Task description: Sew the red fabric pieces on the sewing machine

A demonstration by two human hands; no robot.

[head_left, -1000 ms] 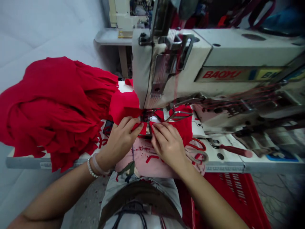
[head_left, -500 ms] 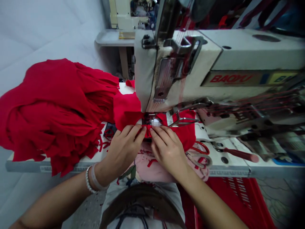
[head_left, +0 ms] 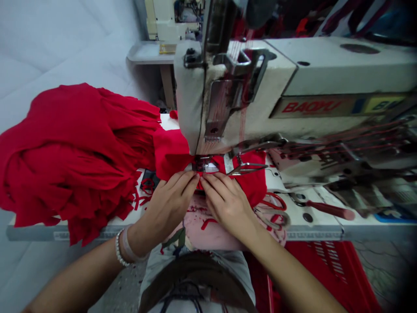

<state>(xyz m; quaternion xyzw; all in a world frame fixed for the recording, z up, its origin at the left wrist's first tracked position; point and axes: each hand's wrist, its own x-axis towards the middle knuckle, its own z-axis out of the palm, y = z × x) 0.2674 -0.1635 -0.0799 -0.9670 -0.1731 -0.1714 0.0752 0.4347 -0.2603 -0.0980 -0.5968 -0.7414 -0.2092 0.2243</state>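
A piece of red fabric [head_left: 257, 184] lies on the sewing machine [head_left: 339, 65], spreading to both sides of the presser foot [head_left: 202, 164]. Just in front of that foot, my left hand [head_left: 171, 202] presses the fabric's near edge with its fingers together. My right hand [head_left: 228, 202] grips the same edge from the other side, fingertips almost touching those of the left. The thumbs and the pinched edge are mostly hidden under the fingers. Red threads run down the machine head to the needle area.
A large heap of red fabric pieces [head_left: 74, 143] covers the table's left side. Right of my hands lie scissors handles [head_left: 282, 219] and a red-handled screwdriver [head_left: 330, 210]. Pink cloth [head_left: 193, 232] with red scraps hangs at the front edge. A red basket [head_left: 345, 269] stands below right.
The view has shifted slightly, so the machine sits a little further left. Both hands stay at the fabric edge, the right fingertips slightly closer to the left ones.
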